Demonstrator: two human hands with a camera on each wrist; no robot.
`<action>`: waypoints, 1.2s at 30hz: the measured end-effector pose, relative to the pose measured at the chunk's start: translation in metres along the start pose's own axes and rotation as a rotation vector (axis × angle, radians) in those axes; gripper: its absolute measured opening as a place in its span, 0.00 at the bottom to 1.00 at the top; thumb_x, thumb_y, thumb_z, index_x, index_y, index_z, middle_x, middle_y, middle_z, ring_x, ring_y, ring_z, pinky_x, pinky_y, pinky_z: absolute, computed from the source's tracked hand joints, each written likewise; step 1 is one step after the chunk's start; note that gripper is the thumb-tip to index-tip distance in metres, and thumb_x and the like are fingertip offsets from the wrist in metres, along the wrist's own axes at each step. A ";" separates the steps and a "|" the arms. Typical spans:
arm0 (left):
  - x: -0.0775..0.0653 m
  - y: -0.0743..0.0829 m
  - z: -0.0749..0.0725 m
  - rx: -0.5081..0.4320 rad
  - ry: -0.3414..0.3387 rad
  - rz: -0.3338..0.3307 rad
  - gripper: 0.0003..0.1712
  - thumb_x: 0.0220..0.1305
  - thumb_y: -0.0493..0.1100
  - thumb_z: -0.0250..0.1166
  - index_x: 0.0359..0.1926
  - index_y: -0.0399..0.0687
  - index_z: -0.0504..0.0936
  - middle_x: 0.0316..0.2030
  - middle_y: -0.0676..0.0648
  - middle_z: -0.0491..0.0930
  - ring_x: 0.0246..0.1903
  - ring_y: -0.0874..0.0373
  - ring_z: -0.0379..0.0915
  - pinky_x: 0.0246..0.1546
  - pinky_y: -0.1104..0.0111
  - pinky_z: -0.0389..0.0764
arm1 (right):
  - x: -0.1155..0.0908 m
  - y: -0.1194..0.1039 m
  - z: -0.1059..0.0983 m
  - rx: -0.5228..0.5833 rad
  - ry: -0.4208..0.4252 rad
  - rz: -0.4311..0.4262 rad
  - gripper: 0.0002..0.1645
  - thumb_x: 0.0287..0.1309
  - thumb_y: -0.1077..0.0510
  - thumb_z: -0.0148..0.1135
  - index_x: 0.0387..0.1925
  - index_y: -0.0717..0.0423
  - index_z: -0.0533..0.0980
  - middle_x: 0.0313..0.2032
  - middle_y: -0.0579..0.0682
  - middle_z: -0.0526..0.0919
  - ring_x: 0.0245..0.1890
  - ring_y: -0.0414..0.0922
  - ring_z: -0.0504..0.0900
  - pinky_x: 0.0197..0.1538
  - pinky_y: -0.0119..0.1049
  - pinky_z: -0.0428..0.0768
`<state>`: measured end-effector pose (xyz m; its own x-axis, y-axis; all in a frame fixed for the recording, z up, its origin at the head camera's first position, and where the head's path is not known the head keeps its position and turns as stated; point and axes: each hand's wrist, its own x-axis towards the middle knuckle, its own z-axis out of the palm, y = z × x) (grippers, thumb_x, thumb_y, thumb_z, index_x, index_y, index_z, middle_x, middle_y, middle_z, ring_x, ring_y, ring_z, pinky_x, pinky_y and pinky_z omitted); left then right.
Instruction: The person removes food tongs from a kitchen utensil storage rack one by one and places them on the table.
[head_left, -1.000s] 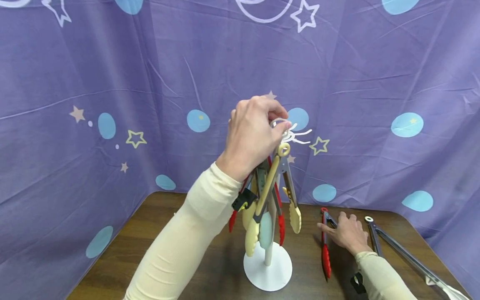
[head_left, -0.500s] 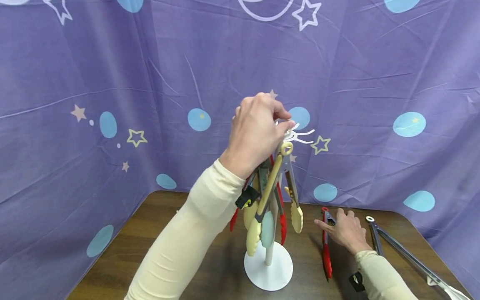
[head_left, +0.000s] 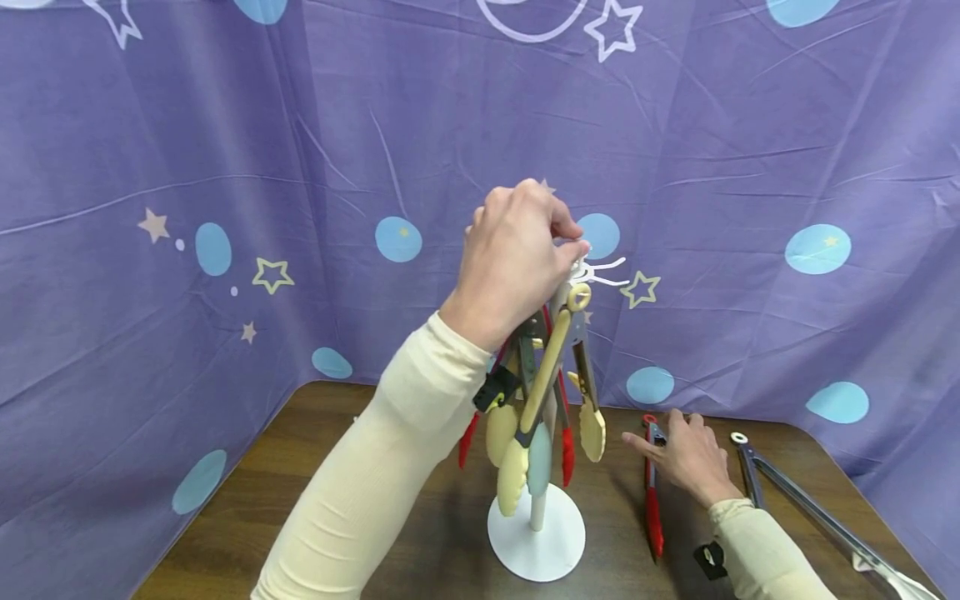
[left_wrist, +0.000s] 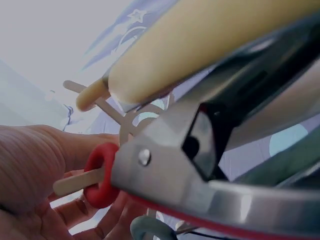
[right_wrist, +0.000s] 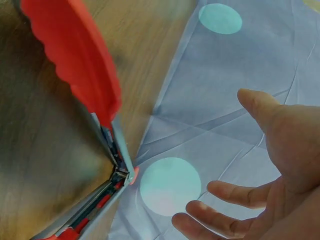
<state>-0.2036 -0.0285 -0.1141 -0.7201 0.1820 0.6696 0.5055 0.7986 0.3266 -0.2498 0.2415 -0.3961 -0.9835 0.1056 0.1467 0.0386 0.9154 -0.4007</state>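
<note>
Left hand [head_left: 513, 258]: thumb and forefinger closed together at the top of the white stand [head_left: 536, 550], seemingly to steady it, since its load hangs high above a narrow foot. Exact contact partly hidden by the hand.

Right hand [head_left: 693, 458]: fingers spread and relaxed, nothing in them; thumb extended across the loose red tongs [head_left: 654, 525], with no grip on them. The hand's nearness suggests these are of interest.

Loose red tongs: one pair, lying on the worktop [head_left: 450, 542] right of the stand, legs splayed into a V.

Hung on the stand, beneath the left hand: cream tongs [head_left: 542, 379] in front, legs apart; mint tongs [head_left: 540, 458] and hanging red tongs [left_wrist: 145, 192] among them. A red ring [left_wrist: 106, 194] is threaded on a hook [left_wrist: 70, 184], so that the legs dangle freely. Full count obscured by overlap.

White prongs [head_left: 611, 282]: projecting from the stand's top toward the right.

Long metal tongs [head_left: 810, 507]: on the worktop, beyond the right hand, perhaps set aside for room.

Purple curtain [head_left: 712, 167]: backdrop, stars and blue ovals.
</note>
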 end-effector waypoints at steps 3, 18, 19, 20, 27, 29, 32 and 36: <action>-0.001 0.002 0.000 0.013 0.012 -0.013 0.04 0.60 0.49 0.75 0.36 0.60 0.93 0.38 0.57 0.84 0.38 0.54 0.82 0.37 0.59 0.81 | -0.002 -0.003 -0.002 0.001 0.006 -0.009 0.58 0.54 0.23 0.64 0.60 0.72 0.69 0.47 0.74 0.72 0.50 0.74 0.73 0.44 0.71 0.73; 0.002 0.005 0.000 0.044 0.017 -0.056 0.03 0.61 0.45 0.73 0.32 0.57 0.92 0.36 0.57 0.86 0.33 0.51 0.83 0.34 0.56 0.82 | -0.014 -0.034 -0.038 0.111 0.135 -0.137 0.55 0.58 0.27 0.64 0.61 0.73 0.70 0.50 0.72 0.74 0.48 0.67 0.76 0.45 0.61 0.75; 0.002 0.005 0.000 0.044 0.015 -0.058 0.03 0.61 0.45 0.73 0.31 0.57 0.92 0.36 0.56 0.86 0.33 0.50 0.83 0.35 0.56 0.82 | -0.015 -0.037 -0.042 0.128 0.144 -0.149 0.54 0.59 0.28 0.64 0.61 0.73 0.69 0.51 0.73 0.74 0.49 0.67 0.76 0.46 0.61 0.75; 0.003 0.006 -0.001 0.045 0.012 -0.061 0.03 0.61 0.45 0.73 0.32 0.56 0.92 0.36 0.56 0.86 0.33 0.50 0.83 0.34 0.57 0.82 | -0.016 -0.040 -0.046 0.147 0.152 -0.158 0.53 0.60 0.29 0.64 0.62 0.73 0.69 0.52 0.73 0.74 0.50 0.67 0.76 0.48 0.61 0.74; 0.004 0.007 -0.001 0.054 -0.003 -0.089 0.02 0.61 0.45 0.73 0.31 0.56 0.91 0.33 0.56 0.85 0.32 0.50 0.83 0.33 0.57 0.81 | -0.027 -0.059 -0.067 0.259 0.185 -0.189 0.47 0.62 0.33 0.65 0.64 0.68 0.69 0.54 0.70 0.74 0.52 0.64 0.77 0.51 0.60 0.74; 0.005 0.008 -0.001 0.058 -0.002 -0.095 0.02 0.61 0.45 0.73 0.31 0.56 0.90 0.32 0.56 0.85 0.33 0.50 0.83 0.33 0.57 0.81 | -0.030 -0.063 -0.072 0.287 0.186 -0.189 0.47 0.62 0.32 0.64 0.65 0.65 0.69 0.55 0.68 0.73 0.53 0.63 0.76 0.52 0.60 0.74; 0.005 0.008 -0.001 0.063 0.002 -0.100 0.02 0.60 0.45 0.73 0.30 0.56 0.90 0.31 0.56 0.85 0.33 0.49 0.83 0.33 0.57 0.81 | -0.035 -0.068 -0.078 0.333 0.190 -0.196 0.47 0.62 0.31 0.64 0.66 0.63 0.68 0.56 0.65 0.72 0.55 0.62 0.74 0.53 0.60 0.74; 0.006 0.009 -0.001 0.069 0.000 -0.096 0.02 0.61 0.44 0.72 0.31 0.56 0.90 0.32 0.55 0.85 0.33 0.49 0.83 0.33 0.58 0.81 | -0.041 -0.073 -0.085 0.378 0.199 -0.220 0.45 0.62 0.32 0.64 0.66 0.60 0.68 0.58 0.62 0.73 0.58 0.60 0.72 0.55 0.59 0.72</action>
<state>-0.2028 -0.0208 -0.1071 -0.7636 0.1023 0.6376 0.4002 0.8499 0.3429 -0.1974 0.2031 -0.2959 -0.9070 0.0313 0.4201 -0.2697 0.7227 -0.6363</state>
